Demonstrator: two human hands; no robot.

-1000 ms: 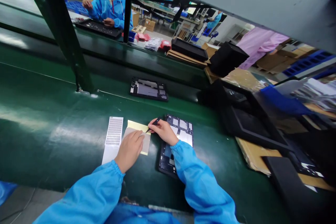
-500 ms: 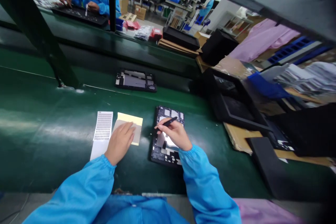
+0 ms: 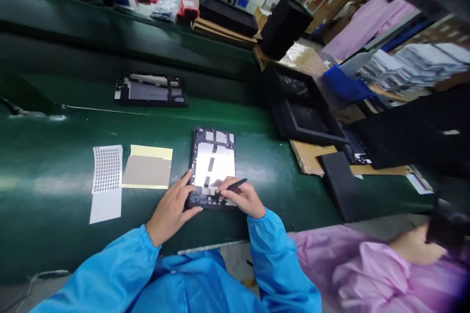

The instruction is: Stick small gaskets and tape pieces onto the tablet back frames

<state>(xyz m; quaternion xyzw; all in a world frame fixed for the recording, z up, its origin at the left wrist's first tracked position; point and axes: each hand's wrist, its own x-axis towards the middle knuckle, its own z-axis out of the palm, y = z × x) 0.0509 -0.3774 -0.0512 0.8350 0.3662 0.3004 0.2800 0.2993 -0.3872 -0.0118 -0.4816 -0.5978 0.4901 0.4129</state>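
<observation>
A black tablet housing (image 3: 215, 159) with a silvery inner plate lies on the green bench in front of me. My left hand (image 3: 172, 208) rests against its lower left edge, fingers stretched and thumb apart along the near edge. Over the housing's lower part, my right hand (image 3: 242, 198) pinches a slim black pen-shaped tool (image 3: 237, 185). The tool's working tip is close to small parts near the bottom; contact cannot be made out. Left of the housing lie a yellow-edged sheet with a grey-brown face (image 3: 149, 171) and a white sheet of small dark stickers (image 3: 107, 168).
Farther back sits another open tablet housing (image 3: 150, 90). Black foam trays (image 3: 308, 117) and a black slab (image 3: 340, 186) lie on cardboard (image 3: 312, 156) at the right. A person in a pink sleeve (image 3: 382, 269) is close on my right. A raised ledge (image 3: 154, 39) runs behind.
My left hand has left the yellow-edged sheet and come to the housing's edge. My right hand has moved with the tool toward the housing's near end. The view has swung right and down.
</observation>
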